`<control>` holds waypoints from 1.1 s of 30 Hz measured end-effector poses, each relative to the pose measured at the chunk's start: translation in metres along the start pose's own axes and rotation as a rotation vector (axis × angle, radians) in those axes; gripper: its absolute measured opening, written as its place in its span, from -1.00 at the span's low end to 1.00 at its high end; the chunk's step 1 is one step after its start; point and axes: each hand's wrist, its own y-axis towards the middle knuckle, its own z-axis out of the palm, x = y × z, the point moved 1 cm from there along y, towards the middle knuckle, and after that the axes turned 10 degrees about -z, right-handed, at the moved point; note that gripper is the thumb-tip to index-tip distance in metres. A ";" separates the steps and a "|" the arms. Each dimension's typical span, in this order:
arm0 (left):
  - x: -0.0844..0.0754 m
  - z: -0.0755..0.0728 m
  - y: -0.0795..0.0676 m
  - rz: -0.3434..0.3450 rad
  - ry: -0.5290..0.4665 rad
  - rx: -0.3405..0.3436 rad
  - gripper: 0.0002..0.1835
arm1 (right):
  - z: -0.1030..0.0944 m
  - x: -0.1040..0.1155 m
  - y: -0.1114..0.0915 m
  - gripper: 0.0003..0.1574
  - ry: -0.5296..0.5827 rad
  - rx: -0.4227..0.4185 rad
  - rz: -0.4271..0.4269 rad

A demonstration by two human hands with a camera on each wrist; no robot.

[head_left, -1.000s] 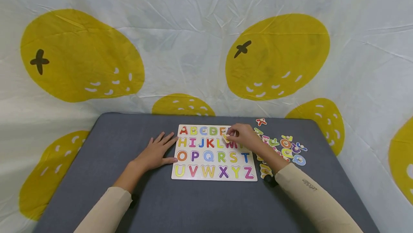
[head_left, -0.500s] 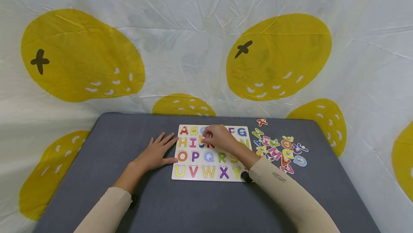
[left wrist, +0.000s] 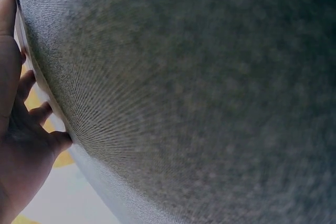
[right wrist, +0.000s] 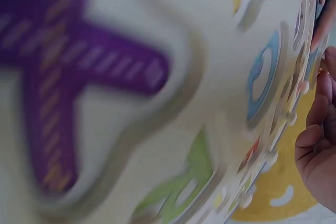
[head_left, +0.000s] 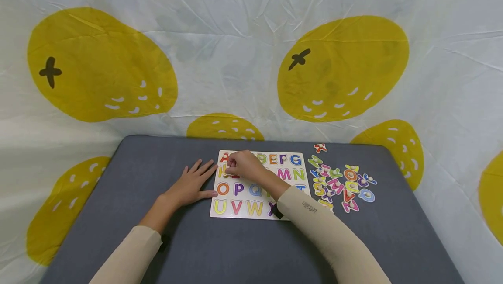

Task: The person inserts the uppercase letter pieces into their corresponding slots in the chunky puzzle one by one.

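Note:
An alphabet puzzle board (head_left: 243, 214) lies flat on the grey table, with letters A to Z printed in its recesses. Knobbed pieces fill the top row, such as G (head_left: 295, 160) and F (head_left: 283, 159). Over the left end of the H row, my right hand (head_left: 245, 165) pinches a small yellow letter piece, mostly hidden by the fingers; its shape does not show. In the right wrist view the curled fingers (right wrist: 320, 124) are past the board's X recess (right wrist: 58, 66). My left hand (head_left: 192, 186) rests with spread fingers at the board's left edge, thumb touching it.
Right of the board lies a loose pile of knobbed letter pieces (head_left: 335, 185), with a red K (head_left: 320, 148) at the back. A light blue piece (head_left: 366, 195) lies at the pile's right. Behind the table hangs a white curtain (head_left: 228, 70) with yellow fruit shapes.
My right hand has moved left across the board, from near the F and L to beside the H, carrying the yellow letter piece. The left hand has stayed in place.

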 end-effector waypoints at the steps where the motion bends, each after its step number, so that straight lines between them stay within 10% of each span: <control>1: 0.001 0.000 0.000 0.001 0.001 0.000 0.01 | 0.002 0.001 0.003 -0.77 -0.001 0.002 0.003; 17: 0.004 0.002 0.000 0.047 -0.033 -0.055 0.01 | 0.017 0.012 0.014 -0.74 -0.073 0.039 0.070; 33: 0.000 -0.001 -0.001 0.014 -0.031 -0.025 0.00 | -0.007 0.003 -0.003 -0.81 0.147 -0.005 0.058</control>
